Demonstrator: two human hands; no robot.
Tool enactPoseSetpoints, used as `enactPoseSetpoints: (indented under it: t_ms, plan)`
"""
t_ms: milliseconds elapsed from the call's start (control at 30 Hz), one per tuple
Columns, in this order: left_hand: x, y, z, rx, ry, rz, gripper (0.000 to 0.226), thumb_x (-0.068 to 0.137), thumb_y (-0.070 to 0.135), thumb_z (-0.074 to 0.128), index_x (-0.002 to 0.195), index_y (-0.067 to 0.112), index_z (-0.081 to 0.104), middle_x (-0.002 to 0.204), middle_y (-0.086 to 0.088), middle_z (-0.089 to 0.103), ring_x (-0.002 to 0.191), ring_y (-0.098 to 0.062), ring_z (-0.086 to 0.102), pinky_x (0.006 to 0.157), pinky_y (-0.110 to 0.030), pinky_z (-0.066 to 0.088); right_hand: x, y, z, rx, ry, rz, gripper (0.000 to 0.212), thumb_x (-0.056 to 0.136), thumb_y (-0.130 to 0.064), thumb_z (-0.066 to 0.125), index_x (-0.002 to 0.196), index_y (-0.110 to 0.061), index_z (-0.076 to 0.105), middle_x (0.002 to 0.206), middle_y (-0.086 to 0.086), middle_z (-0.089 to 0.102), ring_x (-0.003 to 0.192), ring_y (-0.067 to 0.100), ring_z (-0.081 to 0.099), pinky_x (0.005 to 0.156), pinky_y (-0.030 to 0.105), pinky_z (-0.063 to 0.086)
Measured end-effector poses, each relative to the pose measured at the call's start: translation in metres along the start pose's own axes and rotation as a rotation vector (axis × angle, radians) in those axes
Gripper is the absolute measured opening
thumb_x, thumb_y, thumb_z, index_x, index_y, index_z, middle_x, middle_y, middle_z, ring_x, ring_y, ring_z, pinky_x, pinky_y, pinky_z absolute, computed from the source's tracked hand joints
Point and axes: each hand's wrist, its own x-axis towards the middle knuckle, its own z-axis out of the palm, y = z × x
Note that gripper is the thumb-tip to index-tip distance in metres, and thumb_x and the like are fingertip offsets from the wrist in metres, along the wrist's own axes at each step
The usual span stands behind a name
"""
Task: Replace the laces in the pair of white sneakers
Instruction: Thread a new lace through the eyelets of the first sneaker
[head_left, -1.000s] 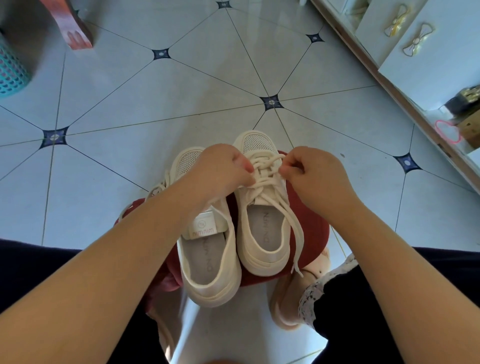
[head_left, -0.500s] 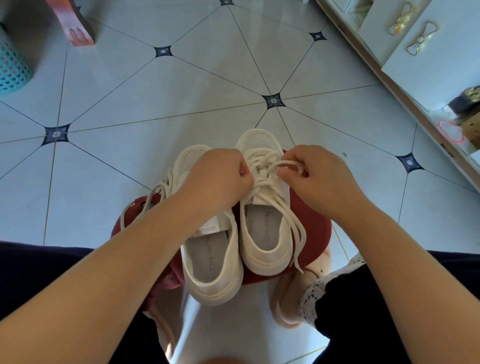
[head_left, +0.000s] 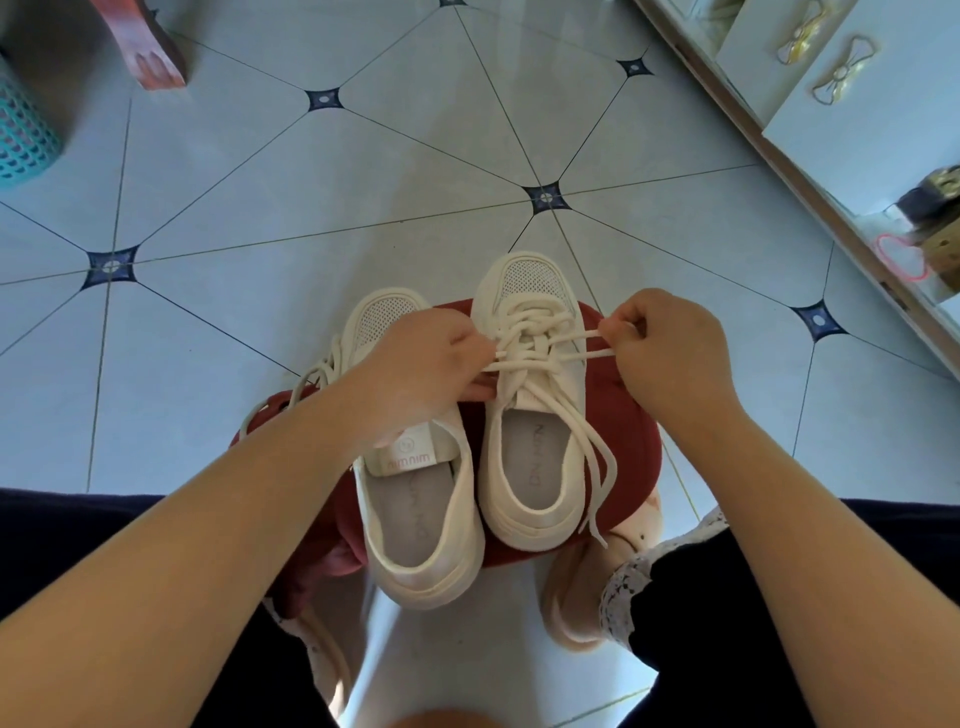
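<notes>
Head view: our left hand (head_left: 421, 374) and right hand (head_left: 670, 358) each pinch the cream cord lace (head_left: 524, 335) with fingers curled tight, strands taut over the mesh-toed laced sneaker (head_left: 530, 467). The second sneaker (head_left: 415, 525) touches it, both on the round red stool (head_left: 623, 436) over a glossy tile floor (head_left: 363, 182).

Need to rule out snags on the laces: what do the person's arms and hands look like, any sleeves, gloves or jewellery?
Both bare. The left hand and right hand show no gloves, rings or watch; the forearms are uncovered to the frame edge, no sleeve in view.
</notes>
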Motion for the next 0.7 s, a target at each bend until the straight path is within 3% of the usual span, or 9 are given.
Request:
enactPoseSetpoints:
  t_ms: [67, 200, 367, 467, 600, 700]
  plan:
    - [0.001, -0.002, 0.0, -0.074, 0.033, -0.031, 0.03, 0.088, 0.009, 0.045, 0.059, 0.012, 0.05, 0.071, -0.001, 0.066, 0.06, -0.008, 0.068, 0.04, -0.009, 0.04, -0.001, -0.001, -0.002, 0.039, -0.023, -0.007, 0.012, 0.09, -0.021, 0.053, 0.081, -0.017, 0.06, 0.066, -0.014, 0.049, 0.06, 0.004, 0.045, 0.052, 0.015, 0.03]
    - [0.006, 0.0, 0.002, 0.142, 0.06, -0.001, 0.024, 0.089, 0.019, 0.049, 0.07, 0.008, 0.059, 0.068, -0.001, 0.068, 0.061, -0.011, 0.068, 0.039, -0.011, 0.041, -0.005, -0.012, -0.005, 0.134, -0.165, -0.098, 0.01, 0.089, -0.02, 0.053, 0.08, -0.021, 0.059, 0.067, -0.016, 0.051, 0.061, 0.0, 0.046, 0.053, 0.006, 0.034]
    - [0.014, 0.008, 0.011, 0.408, 0.035, 0.051, 0.047, 0.086, 0.047, 0.053, 0.079, 0.002, 0.067, 0.069, -0.009, 0.071, 0.061, -0.022, 0.067, 0.067, -0.03, 0.052, -0.009, -0.022, -0.005, 0.143, -0.201, -0.146, 0.014, 0.087, -0.037, 0.055, 0.076, -0.028, 0.055, 0.066, -0.016, 0.051, 0.062, -0.003, 0.047, 0.055, -0.001, 0.031]
    - [0.018, 0.008, 0.01, 0.326, -0.004, 0.018, 0.035, 0.085, 0.039, 0.059, 0.078, 0.005, 0.066, 0.065, -0.006, 0.067, 0.054, -0.017, 0.06, 0.065, -0.029, 0.052, -0.008, -0.022, -0.008, 0.118, -0.204, -0.168, 0.02, 0.083, -0.047, 0.055, 0.073, -0.03, 0.054, 0.064, -0.014, 0.052, 0.06, -0.002, 0.047, 0.052, 0.004, 0.032]
    - [0.018, 0.002, 0.01, 0.109, 0.039, 0.025, 0.018, 0.083, 0.02, 0.064, 0.069, 0.009, 0.061, 0.045, 0.007, 0.058, 0.039, 0.0, 0.054, 0.04, -0.01, 0.04, -0.009, -0.019, -0.003, 0.107, -0.085, -0.212, 0.025, 0.084, -0.036, 0.06, 0.067, -0.018, 0.057, 0.056, -0.007, 0.049, 0.054, 0.006, 0.044, 0.053, 0.012, 0.032]
    - [0.017, -0.005, 0.01, 0.132, 0.107, 0.094, 0.015, 0.082, 0.019, 0.064, 0.071, 0.009, 0.062, 0.057, 0.006, 0.063, 0.045, 0.0, 0.059, 0.048, -0.01, 0.045, -0.005, -0.012, -0.008, 0.207, -0.054, -0.157, 0.025, 0.084, -0.031, 0.06, 0.066, -0.013, 0.058, 0.055, -0.004, 0.05, 0.05, 0.007, 0.042, 0.05, 0.017, 0.033]
